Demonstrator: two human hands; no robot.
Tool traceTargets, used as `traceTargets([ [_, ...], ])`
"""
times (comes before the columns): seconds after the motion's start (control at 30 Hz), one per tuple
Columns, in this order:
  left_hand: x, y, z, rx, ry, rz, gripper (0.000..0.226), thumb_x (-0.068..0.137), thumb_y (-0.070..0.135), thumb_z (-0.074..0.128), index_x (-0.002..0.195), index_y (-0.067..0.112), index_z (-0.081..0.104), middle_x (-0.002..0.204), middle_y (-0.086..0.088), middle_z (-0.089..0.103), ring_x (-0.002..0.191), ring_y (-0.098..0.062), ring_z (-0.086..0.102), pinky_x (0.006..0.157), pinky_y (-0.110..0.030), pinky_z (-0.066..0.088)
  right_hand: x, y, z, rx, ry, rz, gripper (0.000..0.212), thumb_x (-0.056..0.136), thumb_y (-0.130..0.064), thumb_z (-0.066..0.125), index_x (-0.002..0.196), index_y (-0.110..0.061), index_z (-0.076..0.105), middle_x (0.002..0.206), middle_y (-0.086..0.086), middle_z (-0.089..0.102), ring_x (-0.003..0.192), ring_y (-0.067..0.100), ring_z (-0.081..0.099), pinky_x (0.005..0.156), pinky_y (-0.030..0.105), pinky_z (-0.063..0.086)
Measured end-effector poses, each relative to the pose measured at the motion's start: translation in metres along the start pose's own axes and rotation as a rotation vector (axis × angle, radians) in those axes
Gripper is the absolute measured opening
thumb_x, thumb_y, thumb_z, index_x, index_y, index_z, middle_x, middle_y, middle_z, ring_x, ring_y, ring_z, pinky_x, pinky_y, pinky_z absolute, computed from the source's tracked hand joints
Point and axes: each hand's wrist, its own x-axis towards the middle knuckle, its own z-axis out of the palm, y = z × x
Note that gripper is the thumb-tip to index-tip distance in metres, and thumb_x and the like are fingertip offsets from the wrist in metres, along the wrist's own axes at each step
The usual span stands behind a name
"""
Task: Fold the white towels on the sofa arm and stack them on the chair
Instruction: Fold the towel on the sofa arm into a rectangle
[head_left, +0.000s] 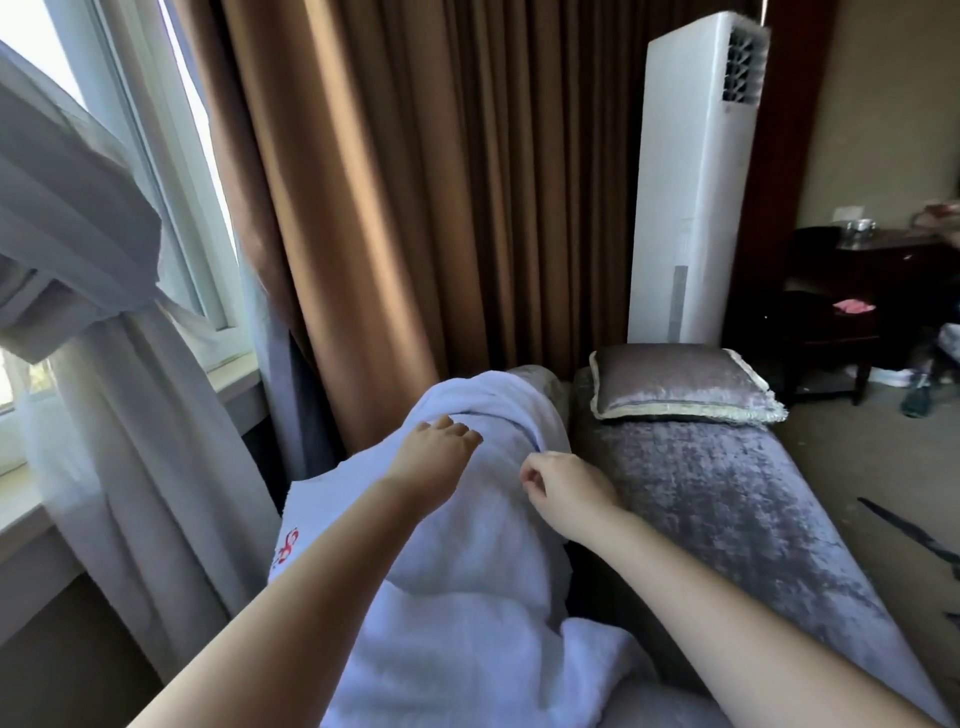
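Crushed velvet, grey-purple and shiny in patches, covers the sofa (727, 519) along the lower right of the frame. Across its arm, from bottom centre up to the middle, lie the white towels (467, 597). They are thick terry, soft and rumpled, heaped in loose folds, with red embroidery (288, 545) on a flatter corner at the left. None looks folded yet, so I judge the task to be at its start.

The left hand (436, 452) rests on top of the heap, fingers bent down into the pile; I cannot tell whether they have gathered cloth. The right hand (566, 488) hovers over the heap's right fold, fingers curled toward the thumb with no cloth visible between them. To do this well I would find two corners of the top towel only, pinch each, and lift it free before squaring it. Terry this limp may drag its neighbour along.

Beyond, a fringed velvet cushion (680, 384) sits on the seat. Behind it stand a tall white air conditioner (696, 182) and heavy brown curtains (415, 182), and sheer drapes (78, 234) hang at upper left. I cannot pick out the chair.
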Motion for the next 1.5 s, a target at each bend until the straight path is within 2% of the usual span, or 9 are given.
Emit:
traceTargets([
  [0.23,-0.005,-0.013,0.022,-0.148,-0.038,0.069,0.033,0.1,0.024,0.039,0.126,0.026,0.058,0.123,0.006,0.054,0.112,-0.019,0.047,0.09,-0.032,0.037,0.007,0.005,0.043,0.162,-0.101,-0.009,0.022,0.095,-0.029,0.049,0.112,-0.016,0.056,0.11,-0.001,0.055,0.095,0.021,0.057,0.077,0.033,0.047],
  [0.33,-0.013,-0.015,0.015,-0.141,-0.035,0.091,0.027,0.099,0.028,0.043,0.121,0.025,0.058,0.12,0.006,0.055,0.11,-0.017,0.048,0.089,-0.031,0.037,0.003,0.004,0.039,0.277,-0.084,0.004,0.006,0.089,-0.025,0.058,0.093,-0.022,0.056,0.092,-0.007,0.052,0.083,0.016,0.055,0.074,0.033,0.046],
  [0.43,-0.022,-0.015,-0.003,-0.081,-0.008,0.116,0.017,0.096,0.028,0.052,0.11,0.021,0.059,0.11,0.005,0.058,0.107,-0.018,0.051,0.086,-0.029,0.035,-0.004,-0.004,0.025,0.299,-0.098,-0.025,0.022,0.087,-0.021,0.062,0.073,-0.029,0.047,0.076,-0.009,0.052,0.07,0.01,0.05,0.067,0.029,0.044],
  [0.6,-0.039,-0.033,-0.064,0.05,0.301,0.139,0.027,0.063,0.014,0.088,0.072,0.018,0.063,0.066,0.005,0.056,0.063,-0.022,0.055,0.049,-0.031,0.043,-0.022,-0.024,-0.021,0.278,-0.171,-0.071,0.012,0.089,-0.029,0.065,0.08,-0.026,0.057,0.074,-0.009,0.058,0.069,0.007,0.052,0.068,0.025,0.045],
  [0.8,-0.075,-0.033,-0.154,0.057,0.497,0.067,0.005,0.083,0.014,0.062,0.085,0.01,0.06,0.061,-0.004,0.061,0.061,-0.029,0.057,0.051,-0.034,0.041,-0.059,-0.066,-0.067,0.304,-0.142,-0.138,0.023,0.086,-0.028,0.061,0.074,-0.012,0.051,0.07,0.0,0.052,0.065,0.01,0.044,0.062,0.03,0.038],
  [1.07,-0.153,-0.039,-0.244,0.163,0.504,-0.031,0.019,0.097,0.023,0.054,0.098,0.007,0.064,0.086,-0.009,0.066,0.083,-0.032,0.065,0.058,-0.032,0.033,-0.129,-0.085,-0.13,-0.07,-0.026,-0.27,0.018,0.086,-0.031,0.061,0.075,-0.022,0.051,0.072,-0.004,0.048,0.074,0.018,0.047,0.065,0.032,0.032],
  [1.2,-0.178,-0.027,-0.267,0.18,0.553,-0.027,0.025,0.097,0.028,0.054,0.093,0.005,0.063,0.078,-0.011,0.065,0.074,-0.035,0.066,0.057,-0.033,0.035,-0.162,-0.077,-0.172,-0.109,-0.009,-0.215,0.02,0.085,-0.03,0.06,0.075,-0.017,0.049,0.07,0.0,0.054,0.069,0.023,0.054,0.055,0.033,0.035],
  [1.43,-0.193,0.0,-0.291,0.081,0.536,-0.144,0.029,0.101,0.032,0.046,0.11,0.007,0.06,0.102,-0.013,0.064,0.09,-0.038,0.063,0.058,-0.033,0.032,-0.211,-0.084,-0.258,-0.191,0.528,-0.047,0.015,0.091,-0.027,0.05,0.081,-0.016,0.051,0.068,-0.001,0.053,0.066,0.023,0.052,0.054,0.031,0.031],
  [1.5,-0.193,0.01,-0.295,0.028,0.551,-0.153,0.028,0.101,0.029,0.048,0.109,0.006,0.061,0.104,-0.014,0.062,0.095,-0.039,0.061,0.06,-0.034,0.031,-0.226,-0.081,-0.268,-0.205,0.555,-0.036,0.025,0.092,-0.028,0.049,0.07,-0.016,0.045,0.062,0.0,0.047,0.065,0.027,0.049,0.056,0.032,0.028],
])
